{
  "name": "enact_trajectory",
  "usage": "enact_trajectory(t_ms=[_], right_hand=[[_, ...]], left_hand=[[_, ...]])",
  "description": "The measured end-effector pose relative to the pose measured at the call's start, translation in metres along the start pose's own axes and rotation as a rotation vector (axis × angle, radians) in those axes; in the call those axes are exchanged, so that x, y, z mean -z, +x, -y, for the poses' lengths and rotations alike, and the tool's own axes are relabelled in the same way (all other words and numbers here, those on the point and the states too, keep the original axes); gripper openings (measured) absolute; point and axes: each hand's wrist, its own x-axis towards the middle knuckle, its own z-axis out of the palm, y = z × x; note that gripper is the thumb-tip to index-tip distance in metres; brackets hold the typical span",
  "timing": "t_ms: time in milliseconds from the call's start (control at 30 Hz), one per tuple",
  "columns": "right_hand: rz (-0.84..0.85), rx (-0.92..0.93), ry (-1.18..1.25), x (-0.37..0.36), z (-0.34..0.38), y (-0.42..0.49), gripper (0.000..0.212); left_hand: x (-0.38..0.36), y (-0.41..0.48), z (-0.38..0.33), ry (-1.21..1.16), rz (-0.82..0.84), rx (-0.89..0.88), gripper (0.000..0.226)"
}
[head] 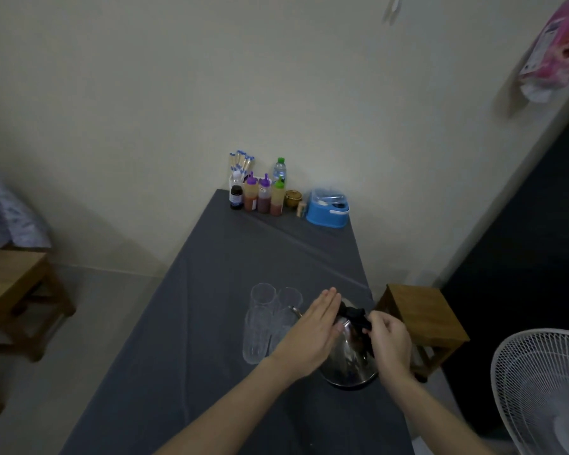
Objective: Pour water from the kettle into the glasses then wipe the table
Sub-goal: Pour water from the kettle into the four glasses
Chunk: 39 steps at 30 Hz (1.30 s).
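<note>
On the near half of the long table, which wears a dark grey cloth, stands a shiny metal kettle, close to the right edge. The right hand is curled around the kettle's black handle. The left hand is flat, fingers straight and together, resting against the kettle's left side near the spout. Two clear glasses stand just left of the kettle, side by side, and look empty.

At the far edge, against the pale wall, sit sauce bottles, a water bottle, a holder of chopsticks, a small dark jar, and a blue box at the far right corner. A wooden stool stands beside the right edge. A white fan is at the lower right. A wooden bench sits on the left.
</note>
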Motion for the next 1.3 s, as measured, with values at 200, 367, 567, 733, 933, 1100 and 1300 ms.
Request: enact_trajectory(t_ms=[200, 367, 567, 733, 933, 1100, 1300], right_hand=[[0.067, 0.122, -0.123, -0.017, 0.019, 0.010, 0.038], [0.127, 0.251, -0.252, -0.028, 0.030, 0.019, 0.042], [0.174, 0.296, -0.365, -0.036, 0.041, 0.026, 0.041], [0.203, 0.321, -0.435, -0.039, 0.048, 0.031, 0.042], [0.236, 0.367, -0.462, -0.039, 0.057, 0.032, 0.043], [0.246, 0.384, -0.500, -0.037, 0.056, 0.036, 0.041], [0.232, 0.409, -0.522, -0.034, 0.057, 0.039, 0.041]], left_hand=[[0.008, -0.011, 0.010, -0.048, -0.082, 0.076, 0.071], [0.010, -0.016, 0.013, -0.155, -0.153, 0.161, 0.062], [0.009, -0.018, 0.017, -0.251, -0.208, 0.213, 0.059], [0.006, -0.019, 0.019, -0.294, -0.226, 0.235, 0.060], [0.004, -0.016, 0.021, -0.317, -0.243, 0.255, 0.061], [0.001, -0.015, 0.020, -0.315, -0.254, 0.253, 0.061], [0.001, -0.012, 0.018, -0.326, -0.259, 0.253, 0.061]])
